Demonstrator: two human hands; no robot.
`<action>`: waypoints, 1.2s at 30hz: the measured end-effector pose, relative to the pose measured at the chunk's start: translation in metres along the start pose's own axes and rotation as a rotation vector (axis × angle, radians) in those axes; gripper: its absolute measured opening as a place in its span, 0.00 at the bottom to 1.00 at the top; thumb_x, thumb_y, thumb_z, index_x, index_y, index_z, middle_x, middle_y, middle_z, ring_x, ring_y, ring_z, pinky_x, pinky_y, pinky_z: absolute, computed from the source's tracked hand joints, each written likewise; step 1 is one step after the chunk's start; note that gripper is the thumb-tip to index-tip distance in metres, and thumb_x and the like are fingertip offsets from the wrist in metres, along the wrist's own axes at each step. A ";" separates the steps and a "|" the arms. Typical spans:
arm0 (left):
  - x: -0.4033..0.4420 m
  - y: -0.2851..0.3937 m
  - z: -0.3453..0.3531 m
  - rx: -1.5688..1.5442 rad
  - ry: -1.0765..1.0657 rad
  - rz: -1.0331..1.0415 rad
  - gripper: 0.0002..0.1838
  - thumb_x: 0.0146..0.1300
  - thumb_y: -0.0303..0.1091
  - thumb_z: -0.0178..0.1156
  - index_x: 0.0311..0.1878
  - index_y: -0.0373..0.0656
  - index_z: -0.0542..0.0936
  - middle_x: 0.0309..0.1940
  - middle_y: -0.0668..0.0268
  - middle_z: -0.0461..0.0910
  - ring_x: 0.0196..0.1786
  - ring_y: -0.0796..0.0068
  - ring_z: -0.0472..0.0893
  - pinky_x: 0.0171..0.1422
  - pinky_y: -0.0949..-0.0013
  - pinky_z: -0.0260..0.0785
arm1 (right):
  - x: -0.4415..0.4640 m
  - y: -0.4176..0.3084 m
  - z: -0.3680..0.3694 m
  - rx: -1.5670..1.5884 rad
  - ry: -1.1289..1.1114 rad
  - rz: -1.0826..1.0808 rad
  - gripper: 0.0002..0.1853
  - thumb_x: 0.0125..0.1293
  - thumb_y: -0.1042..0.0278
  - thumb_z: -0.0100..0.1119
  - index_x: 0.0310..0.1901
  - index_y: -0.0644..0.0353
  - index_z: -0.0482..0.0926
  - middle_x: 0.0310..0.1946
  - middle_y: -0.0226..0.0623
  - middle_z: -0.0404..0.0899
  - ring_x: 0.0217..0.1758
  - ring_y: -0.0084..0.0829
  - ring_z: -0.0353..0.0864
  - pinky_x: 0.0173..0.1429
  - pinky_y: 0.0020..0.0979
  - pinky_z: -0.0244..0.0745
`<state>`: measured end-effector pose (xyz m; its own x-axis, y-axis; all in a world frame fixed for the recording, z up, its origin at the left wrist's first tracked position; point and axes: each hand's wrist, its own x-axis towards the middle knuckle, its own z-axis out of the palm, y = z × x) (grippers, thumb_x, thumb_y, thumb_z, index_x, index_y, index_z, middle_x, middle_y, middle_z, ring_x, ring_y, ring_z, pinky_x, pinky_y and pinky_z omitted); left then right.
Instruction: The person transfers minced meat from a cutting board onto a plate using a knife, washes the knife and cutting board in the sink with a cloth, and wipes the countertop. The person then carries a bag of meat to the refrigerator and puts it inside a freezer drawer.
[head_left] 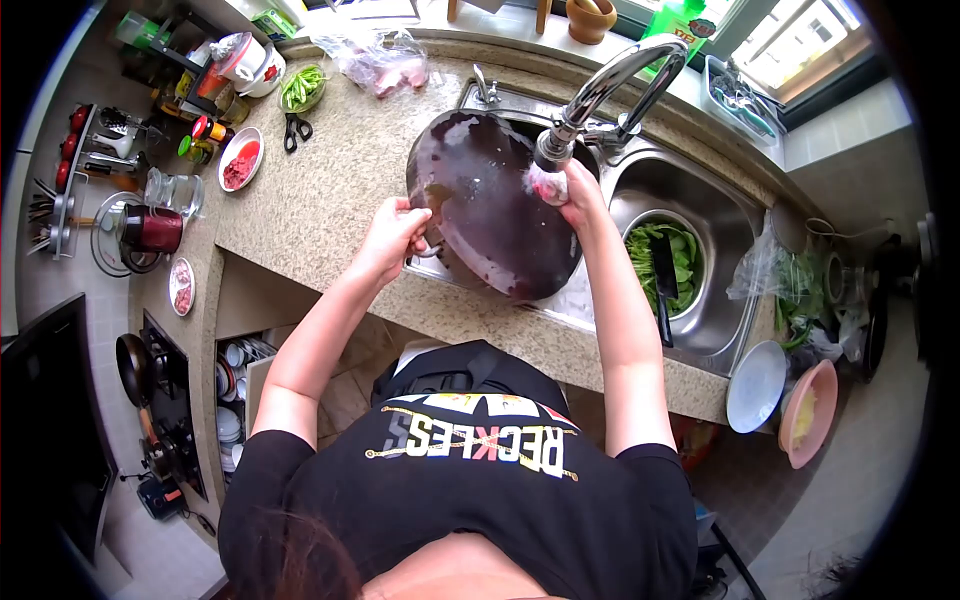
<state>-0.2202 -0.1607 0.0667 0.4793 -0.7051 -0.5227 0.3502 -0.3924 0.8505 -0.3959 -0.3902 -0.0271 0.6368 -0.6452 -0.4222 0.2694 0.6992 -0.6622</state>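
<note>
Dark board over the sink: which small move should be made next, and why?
Perhaps wipe the pink-and-white wad across the dark board: the right hand holds the wad just below the faucet head, the left hand grips the board's edge, and the board's surface looks wet and speckled.

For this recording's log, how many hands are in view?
2: the left hand grips the left edge of the dark chopping board; the right hand holds a pink-and-white scrubber under the faucet. Neither is hidden.
</note>
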 end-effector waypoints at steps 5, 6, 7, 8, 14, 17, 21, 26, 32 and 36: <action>-0.003 0.026 0.037 0.010 -0.014 0.055 0.25 0.60 0.26 0.58 0.55 0.30 0.58 0.22 0.67 0.70 0.22 0.80 0.71 0.27 0.75 0.69 | 0.023 -0.003 0.001 0.092 -0.159 0.047 0.09 0.59 0.77 0.54 0.42 0.66 0.72 0.31 0.44 0.77 0.27 0.35 0.79 0.24 0.30 0.75; -0.003 0.026 0.038 0.011 -0.036 0.059 0.30 0.60 0.27 0.58 0.59 0.29 0.54 0.23 0.66 0.72 0.23 0.80 0.73 0.29 0.74 0.72 | 0.020 -0.003 0.008 0.181 -0.176 0.035 0.11 0.56 0.82 0.53 0.42 0.68 0.71 0.33 0.47 0.77 0.29 0.37 0.80 0.24 0.29 0.76; -0.003 0.028 0.039 0.014 -0.037 0.062 0.30 0.60 0.27 0.58 0.59 0.29 0.54 0.23 0.66 0.72 0.23 0.80 0.73 0.29 0.74 0.72 | 0.014 -0.005 0.016 0.249 -0.175 0.050 0.12 0.55 0.85 0.52 0.43 0.69 0.71 0.34 0.49 0.76 0.32 0.39 0.80 0.26 0.28 0.76; -0.005 0.030 0.039 0.023 -0.050 0.051 0.30 0.60 0.26 0.58 0.60 0.29 0.53 0.24 0.65 0.73 0.23 0.79 0.73 0.30 0.74 0.72 | 0.024 0.003 0.012 0.242 -0.282 0.000 0.10 0.59 0.77 0.53 0.43 0.68 0.71 0.35 0.49 0.76 0.35 0.40 0.79 0.32 0.32 0.77; -0.007 0.030 0.037 0.029 -0.067 0.037 0.31 0.59 0.26 0.56 0.60 0.28 0.52 0.24 0.64 0.74 0.23 0.79 0.74 0.30 0.75 0.71 | -0.022 0.019 0.066 0.393 -0.228 -0.153 0.12 0.63 0.67 0.52 0.46 0.64 0.73 0.35 0.45 0.77 0.37 0.37 0.78 0.40 0.35 0.77; -0.006 0.026 0.039 0.003 -0.048 0.051 0.33 0.58 0.25 0.57 0.61 0.26 0.51 0.23 0.62 0.75 0.22 0.78 0.74 0.28 0.77 0.69 | -0.022 0.045 0.081 0.065 -0.142 -0.316 0.13 0.67 0.67 0.52 0.49 0.64 0.75 0.40 0.40 0.77 0.43 0.29 0.78 0.46 0.27 0.75; -0.006 0.029 0.042 0.048 -0.030 0.045 0.33 0.58 0.26 0.57 0.61 0.26 0.52 0.22 0.63 0.75 0.22 0.79 0.73 0.27 0.76 0.69 | -0.027 0.045 0.098 -0.773 -0.286 -0.867 0.16 0.65 0.67 0.53 0.54 0.59 0.74 0.59 0.47 0.67 0.65 0.35 0.63 0.64 0.30 0.61; -0.009 0.031 0.043 0.062 -0.023 0.047 0.32 0.59 0.27 0.57 0.61 0.26 0.52 0.22 0.64 0.75 0.21 0.79 0.73 0.27 0.77 0.68 | 0.021 0.061 0.014 -1.111 -0.031 -0.432 0.21 0.67 0.53 0.47 0.57 0.54 0.72 0.60 0.44 0.67 0.62 0.45 0.66 0.62 0.35 0.63; -0.008 0.028 0.044 0.064 -0.003 0.051 0.30 0.61 0.27 0.55 0.61 0.28 0.53 0.21 0.65 0.74 0.21 0.80 0.73 0.27 0.79 0.67 | 0.051 0.093 -0.062 -0.983 0.377 -0.425 0.14 0.62 0.65 0.47 0.36 0.65 0.80 0.31 0.52 0.79 0.37 0.51 0.79 0.43 0.42 0.73; -0.008 0.030 0.046 0.059 0.009 0.030 0.27 0.62 0.26 0.53 0.60 0.29 0.54 0.20 0.65 0.74 0.21 0.80 0.72 0.27 0.79 0.67 | 0.011 0.075 0.007 -0.769 -0.030 -0.474 0.11 0.63 0.66 0.57 0.43 0.64 0.79 0.33 0.40 0.83 0.34 0.29 0.82 0.39 0.27 0.74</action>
<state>-0.2504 -0.1937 0.0992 0.4963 -0.7118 -0.4970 0.2873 -0.4055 0.8677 -0.3636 -0.3423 -0.0769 0.6035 -0.7973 0.0099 -0.0419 -0.0442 -0.9981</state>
